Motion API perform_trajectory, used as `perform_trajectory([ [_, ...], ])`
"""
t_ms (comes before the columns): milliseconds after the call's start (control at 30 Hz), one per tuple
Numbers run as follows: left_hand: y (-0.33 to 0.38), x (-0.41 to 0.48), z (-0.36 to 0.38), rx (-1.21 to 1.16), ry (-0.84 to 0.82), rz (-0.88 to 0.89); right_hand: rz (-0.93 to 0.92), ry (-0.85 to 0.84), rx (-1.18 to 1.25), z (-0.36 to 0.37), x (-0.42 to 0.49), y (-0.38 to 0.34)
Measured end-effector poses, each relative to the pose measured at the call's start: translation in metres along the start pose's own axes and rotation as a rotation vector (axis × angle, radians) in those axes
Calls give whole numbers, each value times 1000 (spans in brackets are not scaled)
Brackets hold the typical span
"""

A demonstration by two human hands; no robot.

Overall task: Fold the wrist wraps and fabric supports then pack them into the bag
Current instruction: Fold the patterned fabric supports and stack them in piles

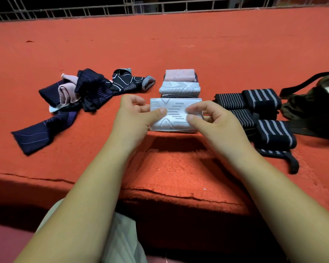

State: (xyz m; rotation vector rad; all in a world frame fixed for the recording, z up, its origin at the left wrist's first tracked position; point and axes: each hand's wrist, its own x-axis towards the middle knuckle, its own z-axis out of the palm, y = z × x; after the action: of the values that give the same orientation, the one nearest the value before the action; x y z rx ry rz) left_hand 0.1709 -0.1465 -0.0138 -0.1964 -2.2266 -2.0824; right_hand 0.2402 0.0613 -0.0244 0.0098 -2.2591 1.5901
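Red felt-like cloth [179,44] covers a broad bench, with a metal railing [160,6] along its far edge. Both hands hold a folded pale patterned support [176,114] low over the cloth. Whether it rests on the cloth is unclear. The left hand [135,114] pinches its left end, thumb on top and fingers curled behind. The right hand [215,120] pinches its right end the same way. Just behind this support lies a stack of folded supports [179,88], a pink one at the far end. Left of the held support lies a loose heap of navy and pink supports [80,90]. To its right, rolled striped wrist wraps [254,111] lie close together, and beyond them lies a dark bag [315,99].
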Motion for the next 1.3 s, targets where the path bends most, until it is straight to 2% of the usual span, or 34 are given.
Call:
perform_trajectory([
  [167, -4, 13, -1, 176, 94, 163, -77, -32, -108, 4, 12, 4],
  [267, -1, 21, 2, 190, 82, 186, -169, 2, -275, 8, 23, 8],
  [433, -8, 31, 12, 240, 38, 236, -240, 10, -402, 13, 33, 27],
  [667, -25, 38, 22, 395, 20, 233, -204, 108, -411, 23, 34, 42],
  [900, -34, 41, 23, 504, -27, 205, -168, 66, -463, 25, 33, 51],
  [1067, -34, 40, 21, 500, -45, 184, -150, 29, -455, 23, 34, 55],
  [1300, -28, 27, 14, 319, -20, 131, -150, 23, -404, 20, 22, 45],
])
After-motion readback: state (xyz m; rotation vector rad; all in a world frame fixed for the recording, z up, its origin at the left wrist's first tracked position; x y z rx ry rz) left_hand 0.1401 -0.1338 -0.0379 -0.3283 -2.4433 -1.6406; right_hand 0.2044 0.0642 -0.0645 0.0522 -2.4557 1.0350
